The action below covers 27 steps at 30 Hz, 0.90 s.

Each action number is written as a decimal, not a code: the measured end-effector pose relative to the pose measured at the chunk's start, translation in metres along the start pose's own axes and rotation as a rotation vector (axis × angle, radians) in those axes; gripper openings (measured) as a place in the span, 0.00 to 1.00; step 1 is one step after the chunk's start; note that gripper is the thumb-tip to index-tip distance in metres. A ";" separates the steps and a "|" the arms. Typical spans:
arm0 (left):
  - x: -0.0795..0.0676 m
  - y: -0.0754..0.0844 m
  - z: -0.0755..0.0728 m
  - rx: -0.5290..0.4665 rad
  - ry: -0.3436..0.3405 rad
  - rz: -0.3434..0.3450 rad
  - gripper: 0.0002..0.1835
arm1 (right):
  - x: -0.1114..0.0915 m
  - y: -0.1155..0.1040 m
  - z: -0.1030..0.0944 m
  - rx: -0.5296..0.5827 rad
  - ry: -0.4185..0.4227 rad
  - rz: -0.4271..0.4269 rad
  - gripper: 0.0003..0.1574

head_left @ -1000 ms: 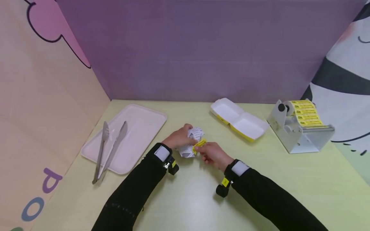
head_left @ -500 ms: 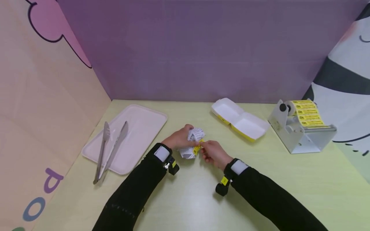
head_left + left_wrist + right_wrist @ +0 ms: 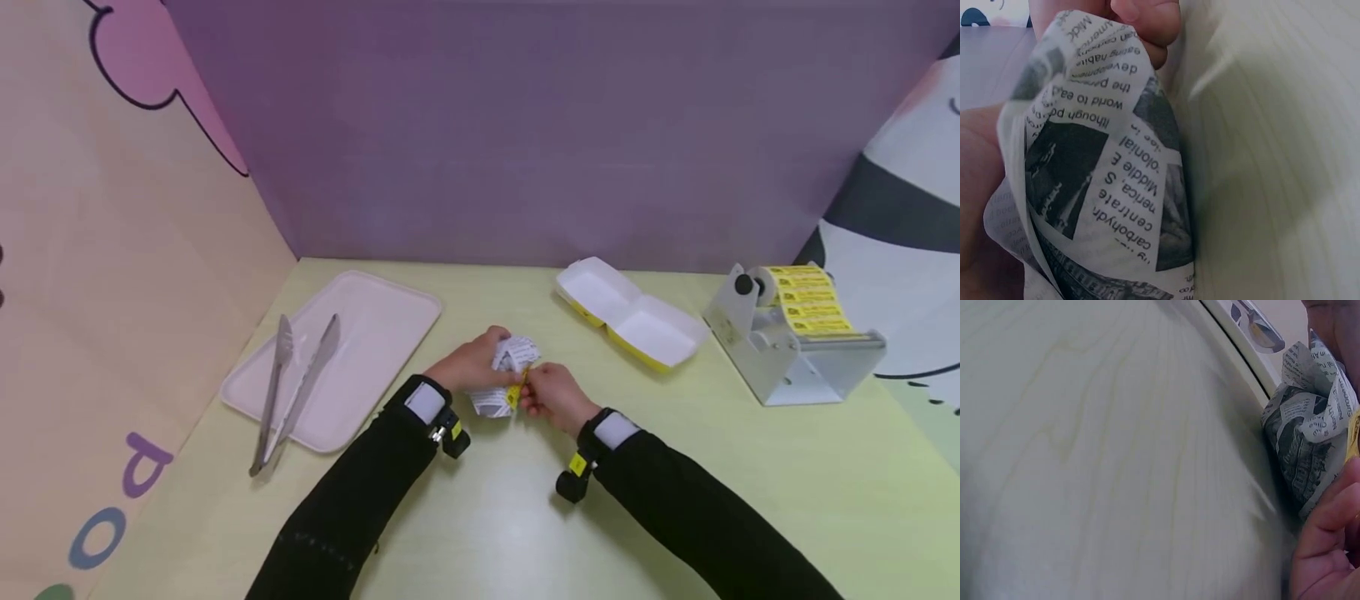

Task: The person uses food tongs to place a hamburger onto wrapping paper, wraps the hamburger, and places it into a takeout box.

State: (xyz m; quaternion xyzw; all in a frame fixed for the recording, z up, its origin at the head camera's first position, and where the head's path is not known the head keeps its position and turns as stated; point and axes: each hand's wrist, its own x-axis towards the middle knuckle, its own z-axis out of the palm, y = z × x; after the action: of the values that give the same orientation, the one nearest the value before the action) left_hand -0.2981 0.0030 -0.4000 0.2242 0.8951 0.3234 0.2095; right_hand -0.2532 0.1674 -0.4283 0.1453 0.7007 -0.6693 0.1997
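In the head view my left hand (image 3: 472, 362) grips a small bundle wrapped in newsprint paper (image 3: 516, 353) on the table. The left wrist view shows the printed wrapper (image 3: 1104, 162) close up; its contents are hidden. Against the bundle's right side is a yellow sticker label (image 3: 513, 397), also visible at the edge of the right wrist view. My right hand (image 3: 557, 397) pinches the label's end between thumb and curled fingers. Part of the label is hidden behind the fingertips.
At left lies a pale pink tray (image 3: 397, 308) with metal tongs (image 3: 272, 392) across it, their handle end over its near edge. A takeout box (image 3: 651, 327) sits unfolded at back right. Farther right stands a label dispenser (image 3: 787, 367) with a yellow label roll (image 3: 813, 304).
The right hand has drawn slightly in, and the label has turned from lying slanted across the fingertips to lying along the paper, less of it showing. The left hand keeps its grip.
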 end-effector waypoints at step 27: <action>-0.034 0.000 -0.029 0.399 -0.071 -0.008 0.63 | -0.018 -0.038 -0.023 -1.309 -0.105 -0.832 0.58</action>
State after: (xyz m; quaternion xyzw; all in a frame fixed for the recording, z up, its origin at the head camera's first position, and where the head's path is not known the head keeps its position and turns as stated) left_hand -0.2858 -0.0291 -0.3725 0.2690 0.9344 0.1310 0.1934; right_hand -0.2569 0.1891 -0.3860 -0.3092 0.9398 -0.1451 0.0103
